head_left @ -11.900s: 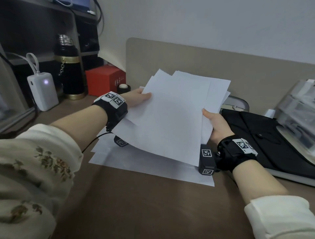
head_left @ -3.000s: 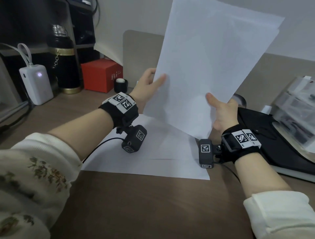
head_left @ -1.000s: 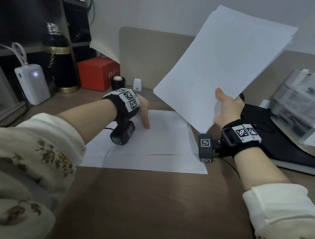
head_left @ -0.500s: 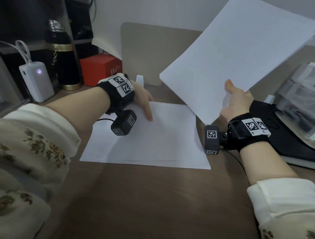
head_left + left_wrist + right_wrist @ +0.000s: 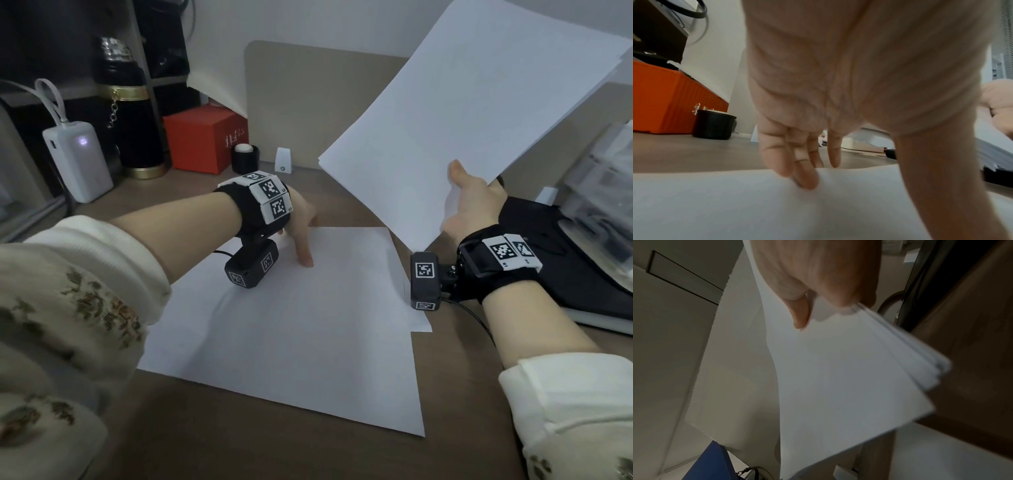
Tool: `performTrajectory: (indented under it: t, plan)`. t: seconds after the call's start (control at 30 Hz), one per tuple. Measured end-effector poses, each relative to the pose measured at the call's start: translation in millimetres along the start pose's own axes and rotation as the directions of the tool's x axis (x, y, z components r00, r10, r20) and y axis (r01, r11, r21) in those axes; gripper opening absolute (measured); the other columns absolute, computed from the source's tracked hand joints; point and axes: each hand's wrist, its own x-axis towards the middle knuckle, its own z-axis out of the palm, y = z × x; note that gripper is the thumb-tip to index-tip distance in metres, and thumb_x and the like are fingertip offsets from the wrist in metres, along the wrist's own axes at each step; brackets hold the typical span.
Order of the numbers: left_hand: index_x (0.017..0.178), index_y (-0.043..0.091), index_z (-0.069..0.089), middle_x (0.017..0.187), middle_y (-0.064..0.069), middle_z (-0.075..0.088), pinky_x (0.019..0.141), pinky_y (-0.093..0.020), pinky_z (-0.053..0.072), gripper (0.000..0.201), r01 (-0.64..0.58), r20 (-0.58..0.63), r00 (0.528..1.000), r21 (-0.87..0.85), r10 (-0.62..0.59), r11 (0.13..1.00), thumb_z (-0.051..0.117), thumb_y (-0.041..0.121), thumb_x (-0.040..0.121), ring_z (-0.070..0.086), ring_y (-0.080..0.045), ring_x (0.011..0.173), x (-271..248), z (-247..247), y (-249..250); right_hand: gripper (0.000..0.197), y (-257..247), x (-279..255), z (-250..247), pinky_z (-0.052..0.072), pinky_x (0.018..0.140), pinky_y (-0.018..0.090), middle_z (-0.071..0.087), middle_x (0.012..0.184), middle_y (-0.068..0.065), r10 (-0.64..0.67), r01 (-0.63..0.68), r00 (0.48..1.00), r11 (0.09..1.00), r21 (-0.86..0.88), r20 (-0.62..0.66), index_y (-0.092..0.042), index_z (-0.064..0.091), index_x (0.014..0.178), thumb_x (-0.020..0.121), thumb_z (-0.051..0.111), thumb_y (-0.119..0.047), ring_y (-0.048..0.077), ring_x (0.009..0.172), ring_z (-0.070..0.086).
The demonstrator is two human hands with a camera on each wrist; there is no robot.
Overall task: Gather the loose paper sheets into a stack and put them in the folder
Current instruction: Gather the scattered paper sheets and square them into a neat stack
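loose sheets (image 5: 291,325) under left fingers (image 5: 305,253); stack (image 5: 462,113) pinched by right hand (image 5: 474,205).

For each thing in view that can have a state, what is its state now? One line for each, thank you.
held stack of sheets: lifted off the desk, gripped at its lower corner by the right hand.
sheets on the desk: lying flat, far edge slightly raised at the left hand, whose fingers touch it.
black folder: lying closed on the desk.
power bank: indicator lit.
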Motion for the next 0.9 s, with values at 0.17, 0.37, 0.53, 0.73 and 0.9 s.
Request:
performTrajectory:
  t: [0.17,0.37,0.53,0.73,0.9]
  plan:
    - [0.120,0.020,0.062,0.113,0.007,0.067,0.100,-0.032,0.046,0.070,-0.024,0.003,1.000,-0.050,0.024,0.998,0.083,0.054,0.063,0.063,-0.017,0.105,-1,-1,-8,0.032,1,2,-1,0.051,0.056,0.024,0.066,0.103,-0.002,-0.011,0.011,1.000,1.000,0.025,0.002,-0.014,0.057,0.106,0.080,0.075,-0.009,0.014,0.090,0.065]
    - [0.116,0.020,0.065,0.108,0.005,0.070,0.099,-0.036,0.049,0.059,-0.050,-0.005,0.999,-0.109,0.049,0.993,0.084,0.046,0.066,0.065,-0.018,0.102,-1,-1,-10,0.022,3,4,-3,0.049,0.055,0.022,0.066,0.095,-0.005,-0.017,0.017,1.000,1.000,0.026,0.001,-0.019,0.057,0.091,0.082,0.074,-0.008,0.008,0.080,0.064]
    - [0.108,0.020,0.070,0.098,0.002,0.074,0.091,-0.039,0.055,0.050,-0.040,0.000,0.999,-0.184,0.040,0.982,0.086,0.040,0.066,0.070,-0.020,0.093,1,1,-16,0.023,3,4,-4,0.051,0.060,0.024,0.065,0.092,-0.007,0.004,-0.004,1.000,1.000,0.023,0.008,-0.019,0.056,0.092,0.082,0.074,-0.009,0.008,0.078,0.063]
    - [0.098,0.016,0.072,0.089,-0.004,0.076,0.082,-0.037,0.059,0.034,0.042,0.027,0.999,-0.334,-0.036,0.942,0.085,0.029,0.070,0.073,-0.024,0.085,1,0,-31,0.028,5,6,-5,0.052,0.074,0.030,0.067,0.098,-0.006,0.009,-0.009,1.000,1.000,-0.004,-0.001,-0.018,0.058,0.101,0.080,0.076,-0.011,0.011,0.089,0.064]
    - [0.106,0.008,0.070,0.098,-0.010,0.074,0.092,-0.044,0.055,0.046,0.168,-0.046,0.976,-0.466,-0.213,0.869,0.086,0.028,0.067,0.070,-0.030,0.093,6,-3,-72,0.023,6,10,-8,0.055,0.083,0.039,0.070,0.101,-0.004,0.002,-0.002,1.000,1.000,-0.004,-0.012,-0.019,0.064,0.096,0.079,0.076,-0.009,0.017,0.097,0.067]
